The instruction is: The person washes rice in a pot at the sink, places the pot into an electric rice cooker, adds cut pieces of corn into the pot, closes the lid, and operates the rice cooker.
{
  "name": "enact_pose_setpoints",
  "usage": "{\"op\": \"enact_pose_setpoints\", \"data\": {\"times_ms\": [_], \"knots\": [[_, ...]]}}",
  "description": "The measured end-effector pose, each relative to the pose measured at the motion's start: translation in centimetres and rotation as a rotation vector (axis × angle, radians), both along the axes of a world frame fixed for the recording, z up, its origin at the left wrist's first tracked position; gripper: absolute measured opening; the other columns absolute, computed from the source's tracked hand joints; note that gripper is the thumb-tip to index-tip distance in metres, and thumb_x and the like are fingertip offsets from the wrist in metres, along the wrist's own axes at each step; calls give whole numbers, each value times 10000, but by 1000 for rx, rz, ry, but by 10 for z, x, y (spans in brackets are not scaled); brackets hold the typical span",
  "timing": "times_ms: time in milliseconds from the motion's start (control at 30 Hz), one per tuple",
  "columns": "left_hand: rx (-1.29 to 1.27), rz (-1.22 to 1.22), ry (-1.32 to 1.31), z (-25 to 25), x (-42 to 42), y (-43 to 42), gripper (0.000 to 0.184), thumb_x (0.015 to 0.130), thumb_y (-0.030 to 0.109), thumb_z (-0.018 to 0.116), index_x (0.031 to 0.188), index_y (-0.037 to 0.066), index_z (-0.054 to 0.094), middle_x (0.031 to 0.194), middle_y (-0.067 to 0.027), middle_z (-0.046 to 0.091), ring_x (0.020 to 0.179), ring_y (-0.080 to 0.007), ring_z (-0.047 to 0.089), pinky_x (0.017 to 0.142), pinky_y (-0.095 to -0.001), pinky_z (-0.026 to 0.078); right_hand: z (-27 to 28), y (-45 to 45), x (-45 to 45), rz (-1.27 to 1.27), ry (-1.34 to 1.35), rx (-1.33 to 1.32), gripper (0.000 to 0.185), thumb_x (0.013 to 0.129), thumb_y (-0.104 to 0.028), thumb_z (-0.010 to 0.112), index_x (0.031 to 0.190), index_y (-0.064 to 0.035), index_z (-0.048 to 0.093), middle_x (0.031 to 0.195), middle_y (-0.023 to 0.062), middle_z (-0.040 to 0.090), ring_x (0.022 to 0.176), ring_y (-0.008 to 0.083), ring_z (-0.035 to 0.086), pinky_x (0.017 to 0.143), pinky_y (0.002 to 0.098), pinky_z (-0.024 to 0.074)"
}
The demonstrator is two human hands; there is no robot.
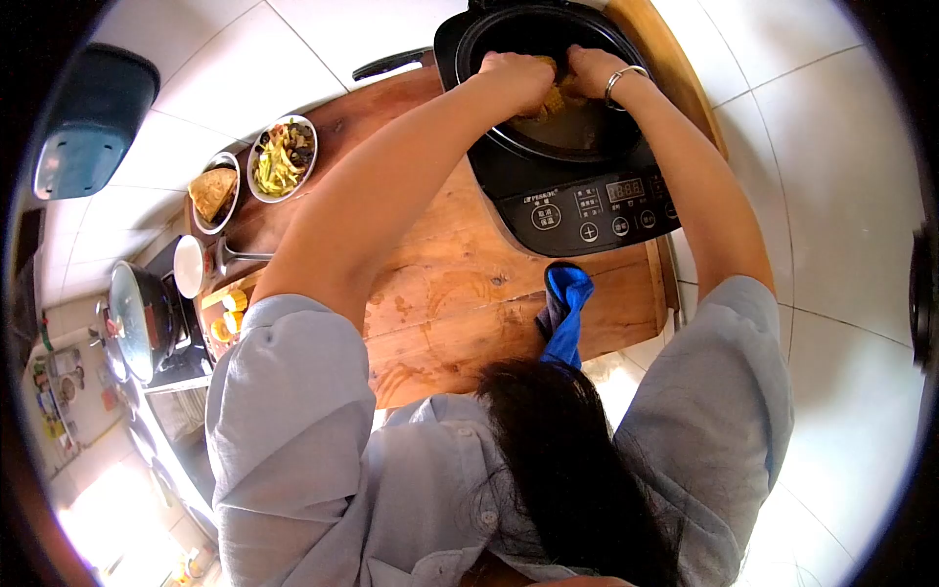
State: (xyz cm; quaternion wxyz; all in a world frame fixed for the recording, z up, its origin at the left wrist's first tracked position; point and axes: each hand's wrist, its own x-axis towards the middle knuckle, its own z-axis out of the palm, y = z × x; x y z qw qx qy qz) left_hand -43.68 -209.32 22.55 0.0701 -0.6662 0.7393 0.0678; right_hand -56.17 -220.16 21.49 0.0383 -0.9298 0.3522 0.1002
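Note:
Both of my hands are over the black inner pot (499, 147) of an electric cooker, which has some liquid at the bottom. Closed fingers of my left hand (518, 82) are around a yellow piece of corn (554, 102). Close beside it, my right hand (594, 72), with a silver bangle at the wrist, is curled with its fingertips down at the corn. Its grip is partly hidden. On the front of the cooker (577, 220) are buttons and a small display.
Left on the wooden table (440, 313) are a bowl of shredded vegetables (282, 159), a bowl with flatbread (212, 193), a white bowl (190, 266), a ladle (227, 256) and more corn pieces (233, 301). A blue cloth (567, 308) hangs at the near edge. A wok (137, 318) stands further left.

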Motion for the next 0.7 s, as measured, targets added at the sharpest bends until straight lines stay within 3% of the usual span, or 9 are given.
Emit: {"op": "enact_pose_setpoints", "data": {"times_ms": [233, 333, 433, 700], "knots": [[-70, -5, 47, -12, 6, -7, 349, 794, 249, 655, 1113, 126, 586, 1023, -157, 658, 942, -320, 645, 757, -438, 535, -18, -11, 3, -3, -52, -45, 381, 802, -239, 664, 1047, 19, 527, 1004, 247, 629, 933, 357, 631, 762, 409, 518], [-13, -22, 85, -10, 10, -10, 387, 768, 249, 684, 1119, 128, 577, 1023, -152, 657, 942, -316, 642, 764, -432, 531, 3, -4, 6, -54, -30, 141, 367, 807, -256, 664, 1016, 22, 548, 977, 232, 637, 869, 341, 645, 728, 394, 521], [-11, -73, 104, -11, 13, -9, 426, 745, 240, 710, 1133, 138, 566, 1020, -151, 657, 951, -312, 636, 771, -425, 529, -6, -3, 1, 20, -84, 83, 366, 811, -278, 665, 1000, 22, 576, 953, 220, 640, 824, 326, 649, 713, 385, 519], [-53, -35, 116, 1, 8, 6, 382, 732, 220, 708, 1079, 90, 614, 1013, -162, 655, 946, -318, 636, 783, -419, 526, -8, -5, 7, 20, -53, 9, 378, 805, -286, 667, 999, 36, 621, 1046, 246, 618, 995, 371, 604, 837, 424, 501]]}}
